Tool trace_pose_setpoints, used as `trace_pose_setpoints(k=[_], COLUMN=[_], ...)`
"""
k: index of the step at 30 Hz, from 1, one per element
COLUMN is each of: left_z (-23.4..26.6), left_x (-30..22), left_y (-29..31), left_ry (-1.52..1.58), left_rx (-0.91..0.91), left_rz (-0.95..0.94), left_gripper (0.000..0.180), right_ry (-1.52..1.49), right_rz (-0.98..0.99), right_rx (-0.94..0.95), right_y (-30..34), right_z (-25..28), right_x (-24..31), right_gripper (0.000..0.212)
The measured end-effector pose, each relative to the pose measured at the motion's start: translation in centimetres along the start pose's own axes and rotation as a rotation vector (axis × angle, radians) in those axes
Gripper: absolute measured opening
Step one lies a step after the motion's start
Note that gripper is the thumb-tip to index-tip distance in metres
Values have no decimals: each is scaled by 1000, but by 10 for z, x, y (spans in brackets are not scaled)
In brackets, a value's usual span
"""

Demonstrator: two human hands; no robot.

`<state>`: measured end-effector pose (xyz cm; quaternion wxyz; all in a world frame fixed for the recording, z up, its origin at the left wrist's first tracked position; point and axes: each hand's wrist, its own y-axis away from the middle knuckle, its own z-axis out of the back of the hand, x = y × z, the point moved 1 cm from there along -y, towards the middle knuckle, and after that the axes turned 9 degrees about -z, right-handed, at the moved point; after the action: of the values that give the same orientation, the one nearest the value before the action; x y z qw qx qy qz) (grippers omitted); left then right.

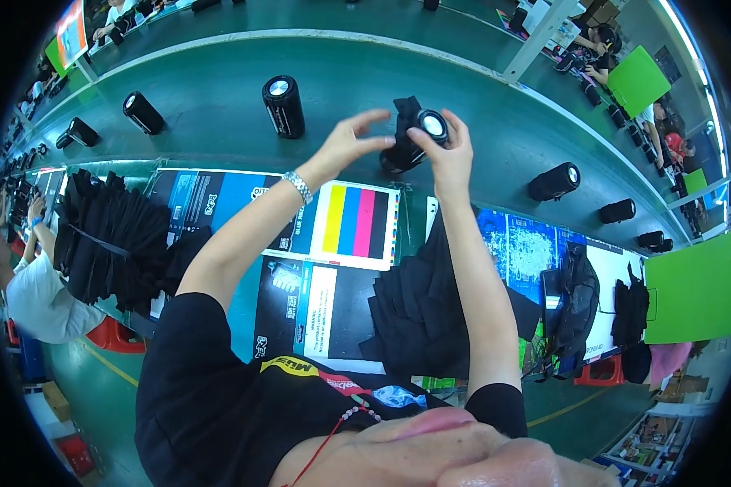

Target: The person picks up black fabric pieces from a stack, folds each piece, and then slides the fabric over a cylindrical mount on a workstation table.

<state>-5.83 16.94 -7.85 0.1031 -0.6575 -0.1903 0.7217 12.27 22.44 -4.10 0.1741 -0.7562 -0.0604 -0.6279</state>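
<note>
My right hand (451,156) grips a black cylindrical speaker (434,124) with a shiny silver round end, its fingers and thumb wrapped about the upper part. A piece of black cloth (405,107) stands up along the speaker's left side; I cannot tell whether it is a sleeve or a bag around it. My left hand (351,144) is just to the left, thumb and fingers spread, with nothing visible between them. Its fingertips are close to the cloth, and whether they touch it is unclear. Below my right forearm lies a fanned pile of black cloth pieces (418,304).
More black speakers stand or lie along the green bench (219,89), one upright speaker (284,109) to the left and a lying speaker (555,182) to the right. A tied black cloth bundle (110,239), printed sheets (357,219) and a green board (690,292) flank me. A co-worker (49,292) sits at left.
</note>
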Motion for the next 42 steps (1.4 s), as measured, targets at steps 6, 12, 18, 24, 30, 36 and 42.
trace_pose_setpoints(k=[6, 12, 18, 24, 30, 36, 42], left_z=[-1, -22, -49, -65, -70, -79, -145], left_x=[-15, -1, -30, -50, -52, -19, 12], left_y=[-45, -79, -106, -96, -76, -79, -72], left_ry=[-101, -195, -836, -821, -728, 86, 476], left_rx=[-67, 282, 295, 200, 228, -148, -451], left_rz=[124, 190, -842, -829, -670, -140, 87], left_gripper=[41, 35, 21, 21, 19, 38, 63], right_ry=[392, 606, 554, 485, 293, -10, -252], right_rz=[149, 158, -23, -139, -129, -341, -418], right_rx=[-186, -185, -177, -111, 395, -28, 43], right_y=[-3, 3, -17, -42, -38, -58, -86], right_z=[6, 25, 42, 54, 82, 105, 68], right_x=[-23, -14, -19, -17, -29, -15, -36], right_gripper=[65, 63, 80, 78, 68, 99, 75])
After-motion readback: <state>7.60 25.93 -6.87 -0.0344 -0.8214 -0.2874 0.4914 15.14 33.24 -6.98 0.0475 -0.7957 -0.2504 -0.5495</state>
